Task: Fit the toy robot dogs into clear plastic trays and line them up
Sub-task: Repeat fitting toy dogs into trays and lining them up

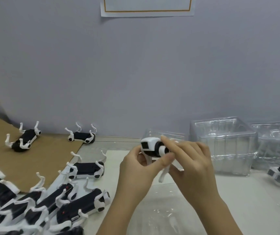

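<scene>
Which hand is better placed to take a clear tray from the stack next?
Probably the right hand: the stack of clear trays stands just beside it on its right, while the left hand, also holding the toy dog, is farther away.

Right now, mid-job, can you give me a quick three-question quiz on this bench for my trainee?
1. True or false: the toy dog held by the left hand and right hand already sits in a tray.
2. Fill in: the far dog on the cardboard lies with its legs pointing ___.
3. The stacked clear trays stand: A) left of the hands, B) right of the hands, C) on the cardboard.

Key: 1 false; 2 up; 3 B.
</scene>
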The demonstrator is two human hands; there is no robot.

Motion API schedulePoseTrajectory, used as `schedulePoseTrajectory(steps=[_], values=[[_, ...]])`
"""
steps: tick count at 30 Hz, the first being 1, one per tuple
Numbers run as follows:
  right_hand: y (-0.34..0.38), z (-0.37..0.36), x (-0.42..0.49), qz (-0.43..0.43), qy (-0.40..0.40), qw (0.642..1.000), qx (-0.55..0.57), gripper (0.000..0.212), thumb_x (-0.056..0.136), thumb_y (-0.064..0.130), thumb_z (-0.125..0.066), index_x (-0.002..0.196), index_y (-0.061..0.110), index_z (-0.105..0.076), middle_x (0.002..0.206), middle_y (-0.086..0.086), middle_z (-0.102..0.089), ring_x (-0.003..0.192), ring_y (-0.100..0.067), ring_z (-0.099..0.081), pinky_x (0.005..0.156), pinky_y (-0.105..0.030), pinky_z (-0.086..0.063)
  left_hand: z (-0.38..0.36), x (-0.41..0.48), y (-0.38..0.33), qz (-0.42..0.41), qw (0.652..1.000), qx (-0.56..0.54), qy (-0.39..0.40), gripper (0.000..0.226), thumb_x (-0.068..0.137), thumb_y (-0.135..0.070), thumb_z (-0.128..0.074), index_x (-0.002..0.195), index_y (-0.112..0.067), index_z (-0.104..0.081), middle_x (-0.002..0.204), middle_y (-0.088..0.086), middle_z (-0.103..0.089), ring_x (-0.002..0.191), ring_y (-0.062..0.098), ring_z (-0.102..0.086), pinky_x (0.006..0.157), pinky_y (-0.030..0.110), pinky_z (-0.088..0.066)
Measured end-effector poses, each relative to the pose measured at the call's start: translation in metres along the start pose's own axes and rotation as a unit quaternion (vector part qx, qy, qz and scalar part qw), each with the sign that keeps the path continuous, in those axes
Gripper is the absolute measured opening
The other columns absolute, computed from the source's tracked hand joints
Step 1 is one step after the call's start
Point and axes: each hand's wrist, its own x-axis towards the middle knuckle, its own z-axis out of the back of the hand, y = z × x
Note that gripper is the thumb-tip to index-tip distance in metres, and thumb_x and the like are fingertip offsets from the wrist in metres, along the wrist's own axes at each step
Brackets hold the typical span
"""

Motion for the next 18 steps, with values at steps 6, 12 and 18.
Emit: schedulePoseTrajectory(steps=[6, 12, 18], values=[[0.003, 0.022, 0.010, -0.253, 0.125, 0.940, 0.194, 0.086, 0.073, 0.053, -0.071, 0.146, 0.054, -0.026, 0.147, 0.030, -0.035, 0.140, -0.001, -0.030, 0.112, -0.040, -0.028, 0.010, 0.013, 0.004, 0.116, 0.960, -0.256, -0.016, 0.052, 0.063, -0.043, -0.072, 0.099, -0.005, -0.072, 0.095, 0.022, -0.071, 0.082, 0.033, -0.071, 0.076, 0.039, -0.061], [0.018, 0.026, 0.017, -0.336, 0.095, 0.868, 0.351, 0.062, 0.063, 0.063, -0.070, 0.122, 0.050, -0.057, 0.107, 0.024, -0.067, 0.099, -0.002, -0.064, 0.076, -0.017, -0.051, 0.024, 0.016, 0.015, 0.162, 0.867, -0.456, 0.120, 0.051, 0.079, -0.039, -0.062, 0.108, 0.002, -0.072, 0.113, 0.026, -0.067, 0.104, 0.037, -0.067, 0.100, 0.050, -0.048], [0.051, 0.028, 0.020, -0.199, 0.033, 0.971, 0.131, 0.072, 0.072, 0.058, -0.063, 0.133, 0.020, -0.059, 0.102, 0.009, -0.061, 0.090, -0.005, -0.058, 0.072, -0.020, -0.050, 0.023, 0.017, 0.024, 0.162, 0.862, -0.456, 0.152, 0.057, 0.096, -0.046, -0.038, 0.129, -0.007, -0.062, 0.141, 0.022, -0.051, 0.124, 0.034, -0.056, 0.110, 0.047, -0.037]])
